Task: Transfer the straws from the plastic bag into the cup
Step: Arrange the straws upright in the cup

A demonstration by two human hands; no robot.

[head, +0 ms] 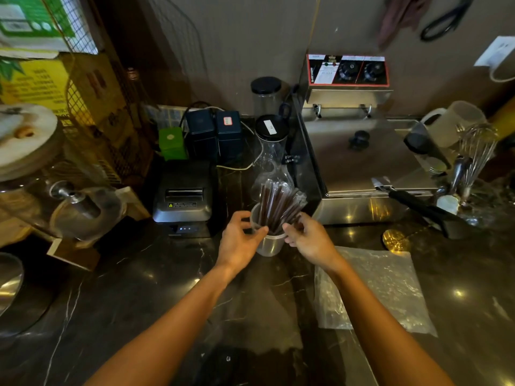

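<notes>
One cup (268, 243), one plastic bag (390, 288), two hands, one straw bundle (278, 204)

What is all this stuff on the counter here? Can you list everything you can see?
straws: a bundle, dark brown, standing in the cup
cup: one, clear, counter centre
plastic bag: one, clear, flat on the counter at right
receipt printer: one, grey-black, left of the cup
carafe: one, clear with black lid, behind the cup
fryer: one, steel, right rear
whisk: one, metal, far right
green box: one, behind the printer
left hand: grip on the cup
right hand: grip on the straws
</notes>
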